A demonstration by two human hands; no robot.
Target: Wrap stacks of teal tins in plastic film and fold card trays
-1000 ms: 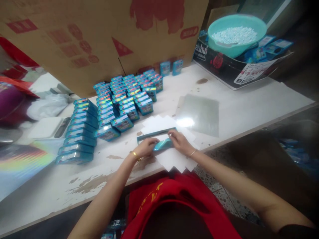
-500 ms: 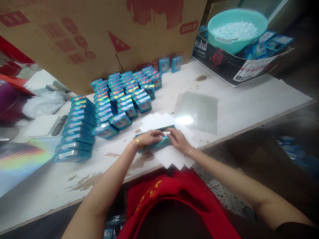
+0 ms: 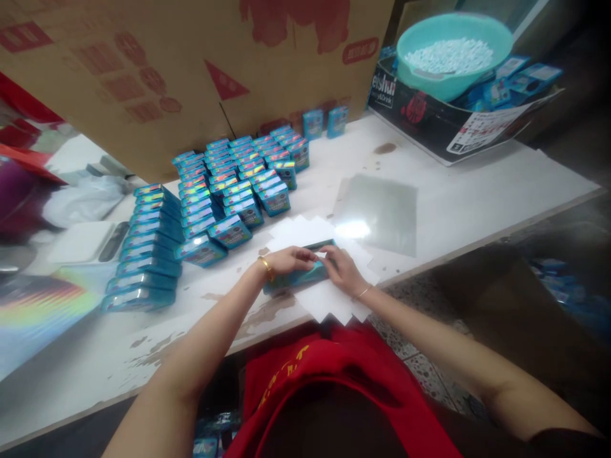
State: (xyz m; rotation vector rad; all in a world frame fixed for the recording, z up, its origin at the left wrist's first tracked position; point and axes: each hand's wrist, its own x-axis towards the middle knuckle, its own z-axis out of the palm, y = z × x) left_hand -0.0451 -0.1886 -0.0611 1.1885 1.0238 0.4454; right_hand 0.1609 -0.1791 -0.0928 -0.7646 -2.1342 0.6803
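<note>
Hands are meeting at the lower middle of the frame, and they are hiding much of what they are working on. The left hand [image 3: 286,261] is lying flat with fingers together over the top of a teal box [image 3: 298,277]; the right hand [image 3: 341,270] is pressing on the box's right end, fingertips curled against it. Whether either hand is truly gripping the box is hard to tell, since only its front edge and a strip of its far edge are showing. The box is sitting on a stack of white sheets [image 3: 329,302], whose zigzag corners are sticking out toward the table [image 3: 477,197] edge. Print on the box is too blurred to read.

Blur is also smearing the left edge of the frame, where a rainbow-shiny sheet [image 3: 33,305] is being cut off by the border.

A teal bowl [image 3: 453,54] at the upper right is holding small white pieces, too small to identify. It is resting in a dark carton [image 3: 429,130] that is also holding blue packs [image 3: 525,79], partly hidden behind the bowl. Rows of boxes [image 3: 224,191] are standing left of centre, in front of a big cardboard panel [image 3: 191,70]. A clear film [image 3: 382,213] is lying just right of the sheets, glaring under the light.
</note>
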